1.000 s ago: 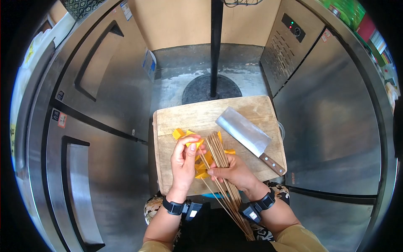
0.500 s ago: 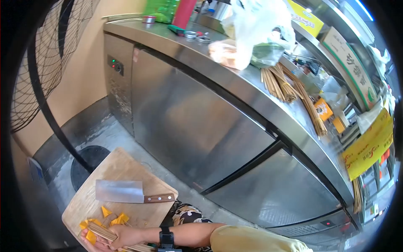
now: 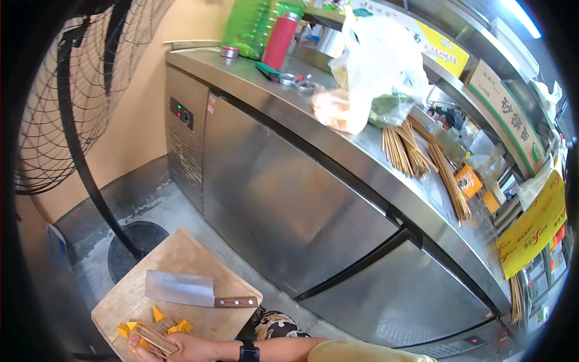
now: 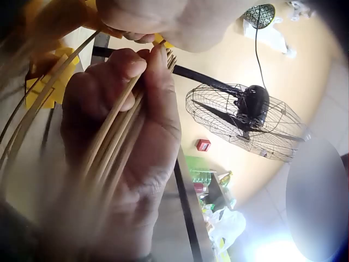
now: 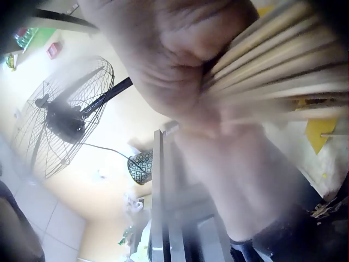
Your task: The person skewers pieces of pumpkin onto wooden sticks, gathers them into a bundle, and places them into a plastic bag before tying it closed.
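Note:
In the head view my right hand (image 3: 192, 348) grips a bundle of thin wooden skewers (image 3: 155, 339) low over the cutting board (image 3: 208, 323). The left wrist view shows its thumb and fingers curled round the skewers (image 4: 117, 136). At the lower edge of the head view, my left hand (image 3: 136, 350) is largely hidden behind the bundle and pinches a yellow-orange chunk (image 3: 143, 343). Near the camera, that left hand (image 4: 169, 19) shows at the top of the left wrist view. More yellow-orange chunks (image 3: 180, 326) lie on the board around the hands.
A cleaver (image 3: 181, 288) lies on the board, its wooden handle at the right edge. Beyond stands a steel counter (image 3: 289, 211) bearing bundles of skewers (image 3: 449, 181), a white plastic bag (image 3: 383, 66) and a red bottle (image 3: 280, 41). A black floor fan (image 3: 72, 114) stands at left.
The head view has swung right, towards the counter, so board and hands now sit at lower left. The right hand still holds the skewers; the cleaver stays on the board.

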Available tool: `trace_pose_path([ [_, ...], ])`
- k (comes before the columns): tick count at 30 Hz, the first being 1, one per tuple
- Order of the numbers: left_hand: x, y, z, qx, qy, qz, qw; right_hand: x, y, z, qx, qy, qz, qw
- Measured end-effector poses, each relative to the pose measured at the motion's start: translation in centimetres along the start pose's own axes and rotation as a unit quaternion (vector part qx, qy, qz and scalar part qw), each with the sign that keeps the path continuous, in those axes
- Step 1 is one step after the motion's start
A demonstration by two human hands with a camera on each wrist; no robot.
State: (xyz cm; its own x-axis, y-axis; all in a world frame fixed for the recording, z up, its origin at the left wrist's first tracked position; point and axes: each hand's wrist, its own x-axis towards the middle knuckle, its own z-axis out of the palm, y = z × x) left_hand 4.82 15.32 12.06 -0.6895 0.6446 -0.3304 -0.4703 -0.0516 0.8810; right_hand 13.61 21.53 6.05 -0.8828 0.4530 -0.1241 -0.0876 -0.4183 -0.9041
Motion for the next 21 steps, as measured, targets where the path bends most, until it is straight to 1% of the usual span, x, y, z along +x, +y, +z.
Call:
trace_pose_path([
  [2,0.2,-0.9,-0.7,0.009,-0.008,0.015,1.0,0.1,1.0,-0.3,0.013,0.002,0.008,1.0],
  [6,1.1,-3.6,-2.1,0.051,-0.023,0.068,0.996,-0.8,-1.2,-0.1,0.03,-0.026,0.024,0.999],
  [7,0.5,-3.1,-1.1,0.068,-0.023,0.085,0.994,-0.8,-1.3,0.0,0.025,-0.019,0.025,0.999],
  [8,-0.6,-1.9,-0.2,0.093,0.007,0.102,0.99,-0.8,-1.4,0.1,0.019,-0.011,0.025,0.999],
  [9,-1.5,-2.1,0.1,0.11,0.008,0.1,0.989,-0.8,-1.3,0.1,0.015,-0.002,0.026,1.0],
  [11,-2.4,-2.8,0.6,0.147,0.009,0.092,0.985,-0.7,-1.5,-0.9,-0.003,-0.01,0.04,0.999],
  [12,-1.9,-3.2,0.5,0.094,0.018,0.081,0.992,-0.7,-1.7,-1.5,-0.012,-0.01,0.047,0.999],
  [15,1.4,-6.2,-2.9,0.054,-0.06,0.02,0.997,-0.4,-3.3,-1.5,-0.022,-0.035,0.06,0.997],
  [17,0.5,-3.2,-1.2,0.016,-0.048,-0.048,0.998,-0.7,-3.4,-1.8,-0.056,0.003,0.092,0.994],
  [18,0.9,-2.9,-1.4,0.119,-0.053,0.084,0.988,-1.2,-5.1,-1.7,-0.049,0.012,0.063,0.997],
  [19,1.6,-2.9,-2.1,0.233,-0.057,0.202,0.949,-1.0,-3.5,-3.7,-0.088,-0.024,0.086,0.992],
  [20,1.8,-1.5,-1.9,0.331,-0.023,0.241,0.912,-1.5,-3.9,-3.9,-0.045,-0.001,0.094,0.995],
  [21,2.1,0.1,-1.6,0.371,0.005,0.362,0.855,-2.0,-5.7,-3.0,-0.067,0.072,0.117,0.988],
])
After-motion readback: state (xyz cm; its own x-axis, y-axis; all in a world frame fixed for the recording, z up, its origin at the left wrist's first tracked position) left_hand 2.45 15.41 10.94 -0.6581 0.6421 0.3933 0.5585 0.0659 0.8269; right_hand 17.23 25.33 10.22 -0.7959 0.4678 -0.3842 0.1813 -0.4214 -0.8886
